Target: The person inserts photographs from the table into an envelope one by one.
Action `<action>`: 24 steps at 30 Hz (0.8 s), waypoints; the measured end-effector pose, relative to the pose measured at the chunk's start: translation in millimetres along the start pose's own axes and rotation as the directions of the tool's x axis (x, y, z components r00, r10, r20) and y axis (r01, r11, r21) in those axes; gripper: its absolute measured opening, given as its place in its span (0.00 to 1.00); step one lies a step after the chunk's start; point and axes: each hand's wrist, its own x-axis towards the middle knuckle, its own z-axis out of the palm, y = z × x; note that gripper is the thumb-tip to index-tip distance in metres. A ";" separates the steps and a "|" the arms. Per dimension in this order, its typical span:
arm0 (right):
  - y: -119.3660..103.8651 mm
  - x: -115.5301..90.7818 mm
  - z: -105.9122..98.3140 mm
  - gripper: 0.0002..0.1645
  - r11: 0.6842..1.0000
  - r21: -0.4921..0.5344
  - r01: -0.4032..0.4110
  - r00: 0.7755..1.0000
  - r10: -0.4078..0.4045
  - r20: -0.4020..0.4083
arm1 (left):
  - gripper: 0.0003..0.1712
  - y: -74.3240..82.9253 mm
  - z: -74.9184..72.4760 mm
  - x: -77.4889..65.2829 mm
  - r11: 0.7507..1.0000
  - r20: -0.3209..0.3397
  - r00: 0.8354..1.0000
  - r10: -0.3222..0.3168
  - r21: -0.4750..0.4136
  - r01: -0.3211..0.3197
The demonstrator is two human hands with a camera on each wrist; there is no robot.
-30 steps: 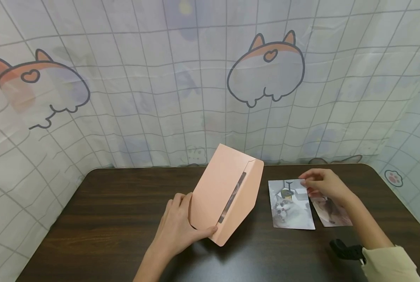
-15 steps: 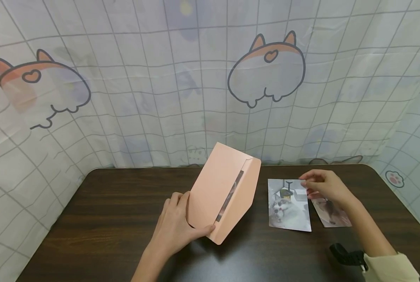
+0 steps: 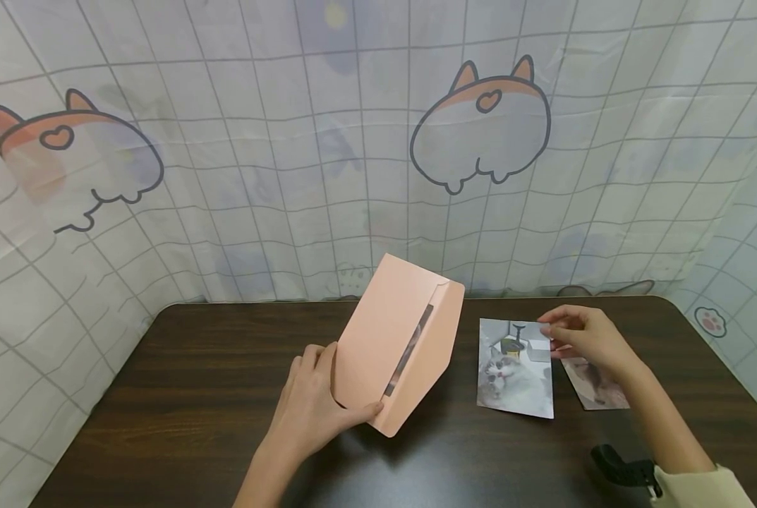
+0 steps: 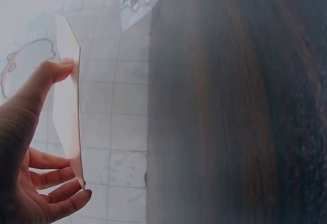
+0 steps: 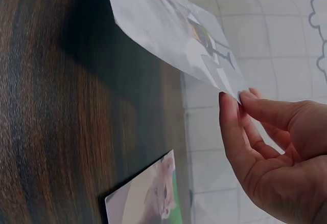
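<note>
My left hand (image 3: 311,402) holds a peach-pink envelope (image 3: 384,324) by its lower left side, thumb on the front and fingers behind. The envelope is tilted above the table, its flap unfolded to the right, and a dark strip of a picture shows in its slot. In the left wrist view the envelope (image 4: 69,106) appears nearly edge-on. My right hand (image 3: 590,339) pinches the upper right corner of a cat photo card (image 3: 514,374) between thumb and fingertips. The right wrist view shows this card (image 5: 173,29) raised off the table and slightly bent.
A second photo card (image 3: 597,384), with a brownish animal picture, lies on the dark wooden table (image 3: 181,395), partly under my right forearm. A black strap piece (image 3: 622,466) sits at the right wrist by the sleeve. Behind the table hangs a white grid-patterned curtain (image 3: 327,176).
The cat photo card has shifted slightly left and turned a little, its lower edge swinging away from the second card. My left hand and the envelope have drifted slightly left and up.
</note>
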 end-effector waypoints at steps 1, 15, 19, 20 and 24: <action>-0.2 -0.2 0.3 0.20 1.000 0.005 -0.001 1.000 0.001 0.001 | 0.57 -0.4 -0.2 0.2 1.000 -0.004 1.000 0.000 0.003 0.000; -9.3 -5.2 7.0 0.20 1.000 -0.024 -0.016 1.000 0.016 -0.022 | 0.56 -5.2 -1.8 0.7 1.000 -0.005 1.000 -0.013 0.011 0.013; -12.7 -6.5 8.7 0.20 1.000 -0.021 -0.013 1.000 0.013 -0.025 | 0.56 -6.4 -1.7 1.4 1.000 -0.003 1.000 -0.011 0.014 0.011; -13.5 -6.7 9.2 0.20 1.000 -0.020 -0.014 1.000 0.013 -0.026 | 0.57 -6.7 -1.8 1.4 1.000 -0.003 1.000 -0.012 0.016 0.012; -15.7 -7.3 11.8 0.20 1.000 -0.022 -0.020 0.999 0.019 -0.033 | 0.57 -7.4 -2.2 1.4 0.999 0.000 1.000 -0.022 0.027 0.022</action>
